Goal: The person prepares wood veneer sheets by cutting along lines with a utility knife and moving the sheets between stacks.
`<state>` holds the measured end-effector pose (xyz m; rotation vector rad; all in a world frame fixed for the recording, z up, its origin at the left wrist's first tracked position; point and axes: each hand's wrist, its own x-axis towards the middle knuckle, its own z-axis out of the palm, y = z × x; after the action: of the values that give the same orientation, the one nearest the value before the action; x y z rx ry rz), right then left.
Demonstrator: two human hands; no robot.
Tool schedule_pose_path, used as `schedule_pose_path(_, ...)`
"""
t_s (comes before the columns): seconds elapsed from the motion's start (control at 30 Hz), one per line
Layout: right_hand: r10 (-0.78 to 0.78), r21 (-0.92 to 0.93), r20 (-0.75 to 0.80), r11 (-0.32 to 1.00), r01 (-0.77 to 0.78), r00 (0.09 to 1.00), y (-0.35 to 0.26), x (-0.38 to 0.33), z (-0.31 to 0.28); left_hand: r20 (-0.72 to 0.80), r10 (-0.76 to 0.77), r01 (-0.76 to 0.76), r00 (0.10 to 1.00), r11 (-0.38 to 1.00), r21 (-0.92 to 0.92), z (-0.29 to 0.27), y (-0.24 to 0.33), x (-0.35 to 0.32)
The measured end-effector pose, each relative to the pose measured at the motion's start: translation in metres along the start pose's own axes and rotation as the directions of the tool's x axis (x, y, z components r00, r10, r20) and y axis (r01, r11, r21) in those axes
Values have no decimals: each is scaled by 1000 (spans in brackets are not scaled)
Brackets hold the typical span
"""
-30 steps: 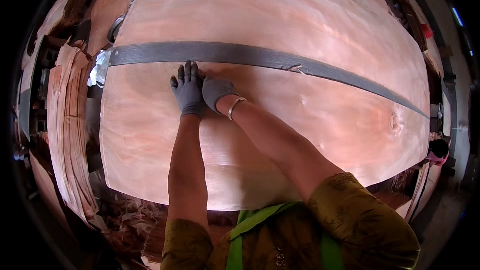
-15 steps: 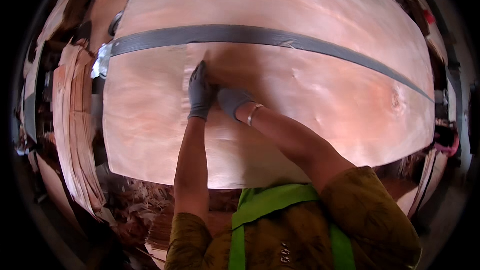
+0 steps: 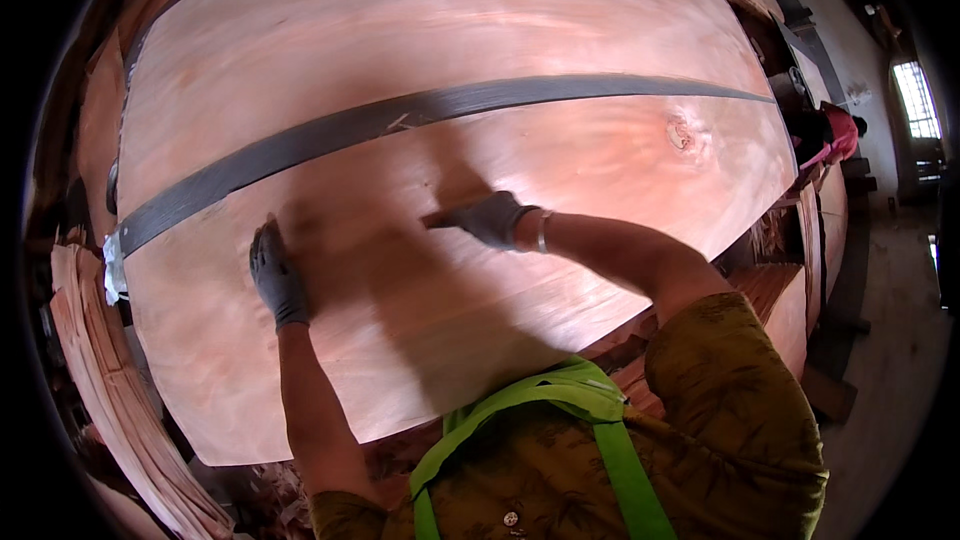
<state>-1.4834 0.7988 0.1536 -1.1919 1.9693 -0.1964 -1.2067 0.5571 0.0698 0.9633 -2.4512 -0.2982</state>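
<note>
A broad, pale pinkish sheet of wood veneer point(image 3: 560, 170) spreads beneath both hands. My left hand point(image 3: 276, 278), in a grey glove, rests on the sheet toward its left side, fingers stretched and pointing away from me. My right hand point(image 3: 488, 219), also grey-gloved, is over the middle of the sheet, with its fingers drawn together and pointing left. A small dark tip shows at those fingers; I cannot make out whether it is a fingertip or a held piece. Beyond both hands a long dark grey strip point(image 3: 330, 138) crosses the veneer.
Stacked veneer offcuts point(image 3: 110, 370) stand left of the sheet. Scraps lie under its near edge. At the right are more wood pieces point(image 3: 770, 310), a person in pink point(image 3: 838, 135) and a concrete floor point(image 3: 900, 340).
My hands, close together before, are now apart: the left beside the sheet's left part, the right nearer its middle. The view has turned rightward, bringing the floor and the person in pink into sight.
</note>
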Motion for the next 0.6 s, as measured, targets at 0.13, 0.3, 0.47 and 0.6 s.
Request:
schedule_pose_path(0.13, 1, -435, 51, 900, 22, 999, 64, -37, -52, 9, -1, 1, 1000, 999, 51, 2, 3, 1)
schedule_pose_path(0.3, -12, -588, 35, 809, 30, 999, 141, -43, -56, 22, 12, -21, 1000, 902, 431, 7, 19, -5)
schedule_pose_path(0.47, -138, -234, -62, 965, 120, 988, 134, -40, -72, -50, 51, -42, 997, 985, 166, 84, 250, 11)
schedule_pose_path(0.6, -368, -564, 37, 760, 324, 929, 175, -10, -50, -46, -185, 179, 982, 977, -113, 171, 333, 1)
